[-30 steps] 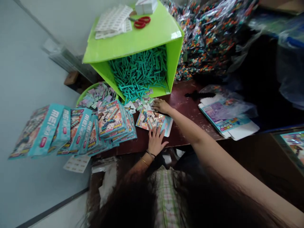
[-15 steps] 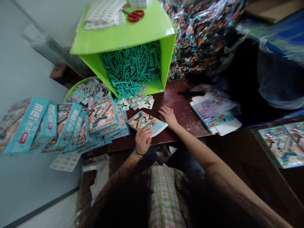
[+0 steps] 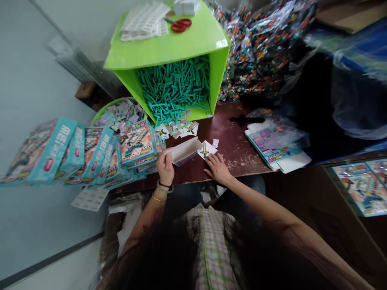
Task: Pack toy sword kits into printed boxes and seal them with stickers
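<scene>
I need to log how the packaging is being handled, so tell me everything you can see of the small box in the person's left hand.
The small cardboard box is a flat, narrow carton, tilted up on edge so its plain white inside or underside faces the camera; a strip of coloured print shows along its lower edge. The left hand grips its near left end. Its far end hangs just above the dark brown table, next to a small white card with a sword picture under the right hand's fingertips.

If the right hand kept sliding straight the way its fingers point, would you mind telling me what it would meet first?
The right hand points up and slightly left across the dark wooden table. It would first meet the small white card with a sword picture, just beyond its fingertips; contact may already exist.
</scene>
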`<state>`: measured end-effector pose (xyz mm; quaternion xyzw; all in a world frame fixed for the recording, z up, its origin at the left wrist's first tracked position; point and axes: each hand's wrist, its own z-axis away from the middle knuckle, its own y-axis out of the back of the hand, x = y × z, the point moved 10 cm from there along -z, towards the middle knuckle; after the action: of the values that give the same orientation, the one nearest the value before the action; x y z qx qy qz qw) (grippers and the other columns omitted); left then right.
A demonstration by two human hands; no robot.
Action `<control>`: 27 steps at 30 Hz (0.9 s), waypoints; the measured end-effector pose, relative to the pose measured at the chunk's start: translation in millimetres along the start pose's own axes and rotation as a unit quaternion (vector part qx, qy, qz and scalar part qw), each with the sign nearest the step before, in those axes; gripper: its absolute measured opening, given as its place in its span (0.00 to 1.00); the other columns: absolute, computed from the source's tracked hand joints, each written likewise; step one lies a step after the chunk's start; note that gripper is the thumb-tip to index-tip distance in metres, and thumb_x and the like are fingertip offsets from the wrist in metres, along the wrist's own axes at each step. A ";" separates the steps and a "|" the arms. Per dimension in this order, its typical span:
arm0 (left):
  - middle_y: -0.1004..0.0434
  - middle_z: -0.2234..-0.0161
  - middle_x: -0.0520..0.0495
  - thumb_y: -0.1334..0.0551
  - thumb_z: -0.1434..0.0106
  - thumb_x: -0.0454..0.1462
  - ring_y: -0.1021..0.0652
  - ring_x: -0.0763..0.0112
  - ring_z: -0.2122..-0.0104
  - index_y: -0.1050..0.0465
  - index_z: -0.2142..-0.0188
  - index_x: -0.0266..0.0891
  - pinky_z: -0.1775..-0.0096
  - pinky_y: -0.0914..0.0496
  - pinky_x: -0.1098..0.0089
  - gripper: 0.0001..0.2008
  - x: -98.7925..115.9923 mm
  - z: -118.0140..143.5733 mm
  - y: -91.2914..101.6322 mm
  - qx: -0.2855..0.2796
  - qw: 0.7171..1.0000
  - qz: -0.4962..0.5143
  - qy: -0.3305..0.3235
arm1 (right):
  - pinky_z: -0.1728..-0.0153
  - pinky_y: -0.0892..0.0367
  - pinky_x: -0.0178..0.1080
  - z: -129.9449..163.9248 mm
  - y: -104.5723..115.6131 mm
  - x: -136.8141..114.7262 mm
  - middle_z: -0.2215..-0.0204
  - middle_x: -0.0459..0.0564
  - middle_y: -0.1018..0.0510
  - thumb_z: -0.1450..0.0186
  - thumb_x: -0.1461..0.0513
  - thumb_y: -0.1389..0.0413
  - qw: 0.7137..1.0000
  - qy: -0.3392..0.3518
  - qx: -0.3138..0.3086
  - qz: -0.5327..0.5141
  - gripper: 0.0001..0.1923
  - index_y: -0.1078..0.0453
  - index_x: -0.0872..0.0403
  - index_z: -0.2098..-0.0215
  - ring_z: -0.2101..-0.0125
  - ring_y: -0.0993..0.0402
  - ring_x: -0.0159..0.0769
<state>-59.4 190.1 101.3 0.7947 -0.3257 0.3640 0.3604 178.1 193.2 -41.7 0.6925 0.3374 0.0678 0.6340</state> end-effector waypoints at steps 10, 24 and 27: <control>0.15 0.61 0.44 0.47 0.27 0.56 0.18 0.63 0.57 0.21 0.59 0.40 0.48 0.27 0.65 0.26 19.8 8.8 8.4 0.005 1.000 0.004 -0.025 | 0.43 0.31 0.59 35.7 13.2 27.1 0.45 0.61 0.23 0.25 0.53 0.49 0.992 -0.073 0.057 -0.091 0.19 0.22 0.51 0.46 0.45 0.28 0.53; 0.16 0.62 0.46 0.45 0.27 0.54 0.19 0.64 0.62 0.21 0.59 0.40 0.57 0.26 0.68 0.23 12.9 11.9 13.6 -0.002 1.000 -0.004 0.008 | 0.54 0.28 0.49 -61.5 90.4 97.3 0.63 0.57 0.18 0.24 0.55 0.56 0.956 -0.157 0.184 -0.166 0.22 0.22 0.54 0.58 0.61 0.25 0.45; 0.17 0.65 0.48 0.44 0.28 0.54 0.20 0.65 0.64 0.21 0.61 0.40 0.58 0.27 0.68 0.22 8.0 5.8 7.5 -0.001 1.000 0.002 0.023 | 0.49 0.28 0.50 -72.9 138.5 39.2 0.53 0.52 0.18 0.22 0.54 0.57 0.953 -0.072 0.222 -0.195 0.20 0.24 0.49 0.48 0.53 0.24 0.44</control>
<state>-59.2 179.4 107.6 0.7852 -0.3194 0.3824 0.3677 222.8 279.9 86.9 0.7398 0.4256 -0.1837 0.4877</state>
